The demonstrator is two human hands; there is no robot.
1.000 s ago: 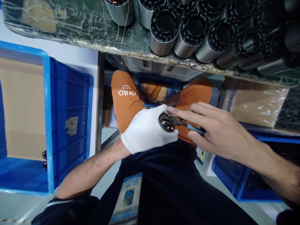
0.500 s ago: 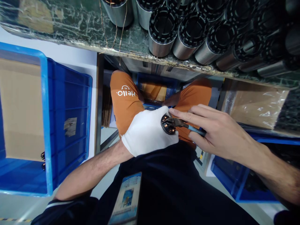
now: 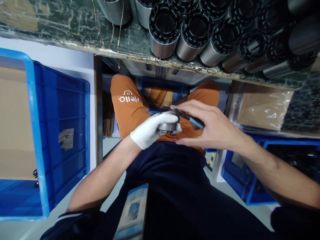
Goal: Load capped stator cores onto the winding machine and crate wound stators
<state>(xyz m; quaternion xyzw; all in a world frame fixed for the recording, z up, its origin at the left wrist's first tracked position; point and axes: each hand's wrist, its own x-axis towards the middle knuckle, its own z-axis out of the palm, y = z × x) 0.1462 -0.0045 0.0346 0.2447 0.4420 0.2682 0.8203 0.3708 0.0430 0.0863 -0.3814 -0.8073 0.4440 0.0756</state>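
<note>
White-gloved, my left hand point(image 3: 152, 128) is wrapped round a motor stator point(image 3: 167, 127), a short metal cylinder with copper showing at its lower rim. It is held above my lap, tilted so its metal side faces up. My bare right hand point(image 3: 212, 125) grips pliers point(image 3: 188, 118) with dark jaws and grey-blue handles. The jaws lie at the far end of the stator, partly behind my gloved fingers, so I cannot tell whether they touch it. My right thumb is spread away from the handles.
Along the green bench point(image 3: 75, 33) stand several metal cylinders point(image 3: 163, 46) with black slotted tops. Thin copper wires point(image 3: 118, 46) hang over its edge. A blue crate point(image 3: 62, 133) lined with cardboard is at the left; another blue crate point(image 3: 235, 180) with dark parts sits at the right.
The stator has turned from showing its copper-wound end to showing its metal side. Both hands have shifted, and the pliers have moved up to its far end. The view has swung slightly right.
</note>
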